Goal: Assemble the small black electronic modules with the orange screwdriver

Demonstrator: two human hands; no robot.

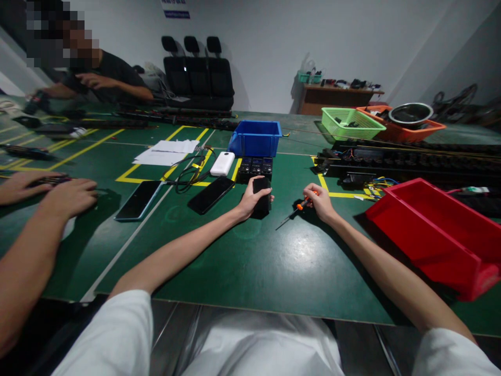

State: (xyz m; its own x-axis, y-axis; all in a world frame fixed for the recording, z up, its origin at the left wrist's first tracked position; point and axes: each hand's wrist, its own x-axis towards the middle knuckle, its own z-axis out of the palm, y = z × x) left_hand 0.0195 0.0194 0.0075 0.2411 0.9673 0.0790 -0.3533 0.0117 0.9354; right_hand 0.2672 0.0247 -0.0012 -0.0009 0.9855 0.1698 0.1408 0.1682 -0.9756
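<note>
My left hand point(250, 198) is wrapped round a small black box-shaped part point(261, 197), held upright on or just above the green table; what it is exactly I cannot tell. In my right hand point(320, 201) is a screwdriver point(300, 206) with an orange handle, its thin shaft slanting down and left toward the table. Just behind my left hand stands a group of similar black blocks point(256, 167), in front of a blue bin point(255, 138). A black phone point(211, 194) lies left of my left hand.
A red bin point(434, 235) stands at right, with long black assemblies point(376, 159) and wires behind it. Green point(348, 125) and orange baskets point(428, 130) sit farther back. At left are a second phone point(140, 200), a white power bank point(222, 164), papers point(164, 152) and co-workers' hands point(70, 198).
</note>
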